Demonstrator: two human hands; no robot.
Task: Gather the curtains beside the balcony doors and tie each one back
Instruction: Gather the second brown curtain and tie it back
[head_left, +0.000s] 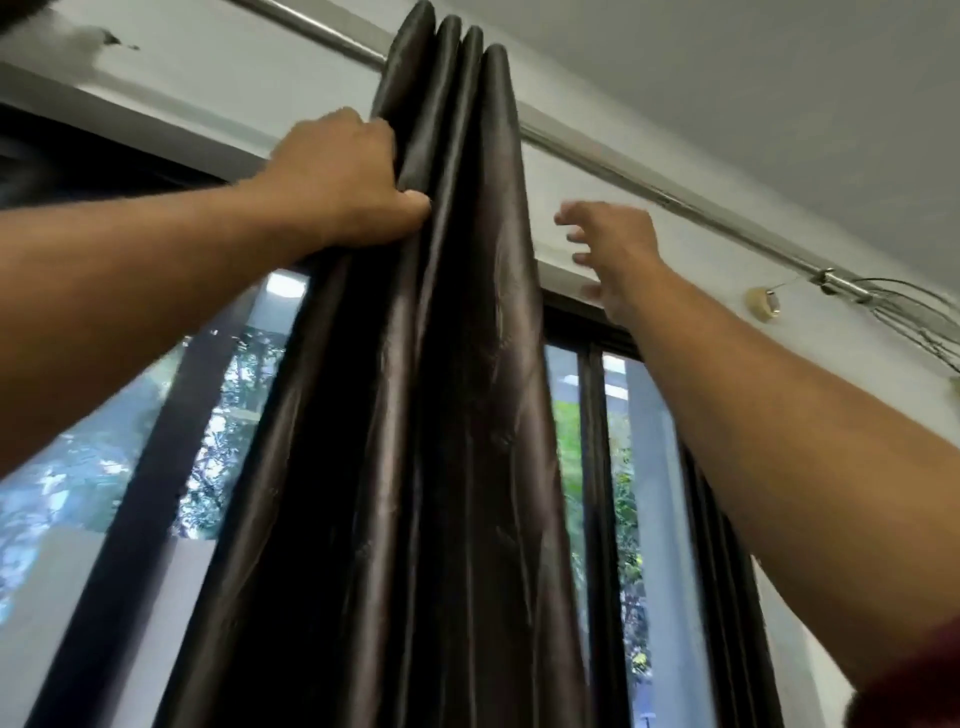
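From the head view: the dark curtain (447, 364), hanging bunched from the rod (623, 171), is gripped by the left hand (343, 176); the right hand (610, 249) is held open beside it (touching nothing). Gathering looks nearly done; no tie is seen.

Curtain (447, 364) hangs from rod (649, 182), bunched in folds at centre, in front of balcony doors (592, 467). Left hand (343, 176) on curtain's left edge, up near the rod, fingers (415, 200) pinching the outer fold. Right hand (613, 249) to the right of curtain, apart from it, fingers spread, w/ wall behind and rod above. Door frame below right hand's fingers. 2nd curtain (727, 571) further right, under right forearm. Wires (909, 317) at far right end of rod.
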